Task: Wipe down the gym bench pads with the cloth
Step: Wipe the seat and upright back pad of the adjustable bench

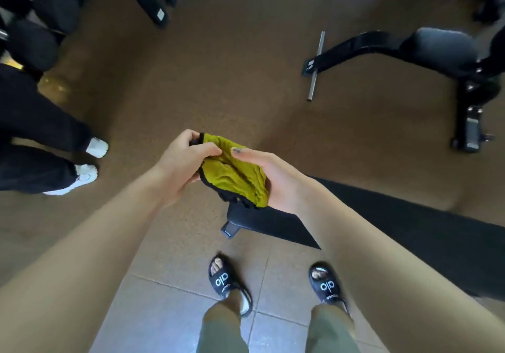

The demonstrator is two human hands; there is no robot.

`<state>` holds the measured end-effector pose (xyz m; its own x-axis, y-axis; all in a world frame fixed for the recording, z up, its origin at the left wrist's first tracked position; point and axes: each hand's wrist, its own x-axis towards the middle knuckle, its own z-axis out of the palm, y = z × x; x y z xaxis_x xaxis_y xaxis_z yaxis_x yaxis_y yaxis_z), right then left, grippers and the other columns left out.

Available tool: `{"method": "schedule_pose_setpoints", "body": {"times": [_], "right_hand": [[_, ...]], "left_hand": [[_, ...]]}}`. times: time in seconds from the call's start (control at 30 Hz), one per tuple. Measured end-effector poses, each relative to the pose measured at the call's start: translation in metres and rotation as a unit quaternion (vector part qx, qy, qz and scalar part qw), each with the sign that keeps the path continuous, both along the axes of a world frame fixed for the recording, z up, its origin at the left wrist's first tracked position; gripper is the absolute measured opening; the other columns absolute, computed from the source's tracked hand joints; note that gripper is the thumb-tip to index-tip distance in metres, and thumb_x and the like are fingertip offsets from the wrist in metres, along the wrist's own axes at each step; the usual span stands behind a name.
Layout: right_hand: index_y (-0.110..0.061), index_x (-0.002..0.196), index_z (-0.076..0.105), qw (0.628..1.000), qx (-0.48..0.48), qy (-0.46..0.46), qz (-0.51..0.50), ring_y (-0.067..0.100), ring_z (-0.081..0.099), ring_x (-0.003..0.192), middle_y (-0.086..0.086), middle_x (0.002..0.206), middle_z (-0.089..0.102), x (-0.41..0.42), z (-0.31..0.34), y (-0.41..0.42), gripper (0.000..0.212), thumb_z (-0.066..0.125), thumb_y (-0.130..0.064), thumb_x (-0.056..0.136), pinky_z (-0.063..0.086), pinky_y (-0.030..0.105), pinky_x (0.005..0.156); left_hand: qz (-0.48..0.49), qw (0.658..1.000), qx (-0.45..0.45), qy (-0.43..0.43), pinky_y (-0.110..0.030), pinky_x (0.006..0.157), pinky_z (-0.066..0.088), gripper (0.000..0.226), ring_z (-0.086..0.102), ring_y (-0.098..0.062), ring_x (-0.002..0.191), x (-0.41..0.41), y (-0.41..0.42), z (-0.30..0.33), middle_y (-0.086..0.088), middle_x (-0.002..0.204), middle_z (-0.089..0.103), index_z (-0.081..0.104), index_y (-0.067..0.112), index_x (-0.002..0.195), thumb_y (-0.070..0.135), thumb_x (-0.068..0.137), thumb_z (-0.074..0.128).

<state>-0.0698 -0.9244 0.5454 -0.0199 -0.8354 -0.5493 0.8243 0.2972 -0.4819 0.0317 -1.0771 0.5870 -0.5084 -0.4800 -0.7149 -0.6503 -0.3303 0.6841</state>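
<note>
A yellow cloth with a black edge is bunched up between both my hands, held in the air at the middle of the view. My left hand grips its left edge, thumb on top. My right hand cups the cloth from the right, with its thumb laid over the top. Directly under my hands and running off to the right lies a black gym bench pad. The cloth is above the pad's near end and not touching it.
Another black bench with a metal foot bar stands at the upper right. Dark equipment crowds the upper left. Another person's legs in dark trousers and white shoes stand at the left. My sandalled feet are on grey tiles.
</note>
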Motion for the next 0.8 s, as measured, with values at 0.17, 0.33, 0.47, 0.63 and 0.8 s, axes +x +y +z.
{"method": "schedule_pose_setpoints", "body": {"times": [0.17, 0.33, 0.47, 0.63, 0.8], "right_hand": [[-0.014, 0.141, 0.061, 0.985, 0.09, 0.029, -0.141, 0.036, 0.064, 0.126, 0.014, 0.134, 0.068, -0.01, 0.02, -0.001, 0.038, 0.053, -0.024, 0.105, 0.044, 0.053, 0.115], [-0.016, 0.131, 0.066, 0.96, 0.151, 0.059, -0.229, 0.033, 0.073, 0.111, 0.009, 0.12, 0.076, -0.037, 0.037, 0.004, 0.031, 0.059, -0.03, 0.104, 0.055, 0.05, 0.103], [-0.017, 0.126, 0.068, 0.949, 0.165, 0.072, -0.258, 0.03, 0.074, 0.108, 0.007, 0.116, 0.077, -0.073, 0.049, 0.013, 0.033, 0.065, -0.037, 0.101, 0.058, 0.045, 0.099], [-0.015, 0.123, 0.069, 0.932, 0.174, 0.119, -0.295, 0.027, 0.076, 0.103, 0.008, 0.115, 0.077, -0.118, 0.069, 0.019, 0.03, 0.065, -0.034, 0.101, 0.063, 0.043, 0.089], [-0.014, 0.122, 0.069, 0.913, 0.19, 0.147, -0.331, 0.028, 0.076, 0.102, 0.01, 0.114, 0.077, -0.164, 0.082, 0.017, 0.031, 0.065, -0.036, 0.101, 0.063, 0.042, 0.087]], "left_hand": [[-0.089, 0.994, 0.063, 0.005, -0.04, 0.09, 0.062, 0.031, 0.076, -0.028, 0.095, -0.038, -0.017, 0.032, -0.017, 0.113, 0.075, 0.062, 0.003, 0.121, 0.001, 0.09, 0.064], [-0.175, 0.977, 0.118, -0.001, -0.041, 0.099, 0.057, 0.034, 0.072, -0.032, 0.11, -0.088, -0.011, 0.053, -0.015, 0.116, 0.076, 0.069, 0.001, 0.123, 0.002, 0.092, 0.056], [-0.185, 0.972, 0.145, 0.005, -0.039, 0.099, 0.055, 0.031, 0.073, -0.026, 0.111, -0.126, -0.006, 0.066, -0.01, 0.118, 0.076, 0.068, 0.008, 0.127, 0.018, 0.098, 0.063], [-0.245, 0.963, 0.115, 0.015, -0.04, 0.097, 0.056, 0.034, 0.074, -0.023, 0.109, -0.18, -0.005, 0.081, -0.005, 0.117, 0.076, 0.068, 0.014, 0.127, 0.032, 0.099, 0.066], [-0.328, 0.936, 0.128, 0.026, -0.039, 0.102, 0.053, 0.035, 0.071, -0.021, 0.114, -0.234, -0.019, 0.09, -0.002, 0.123, 0.075, 0.065, 0.018, 0.132, 0.028, 0.099, 0.067]]}}
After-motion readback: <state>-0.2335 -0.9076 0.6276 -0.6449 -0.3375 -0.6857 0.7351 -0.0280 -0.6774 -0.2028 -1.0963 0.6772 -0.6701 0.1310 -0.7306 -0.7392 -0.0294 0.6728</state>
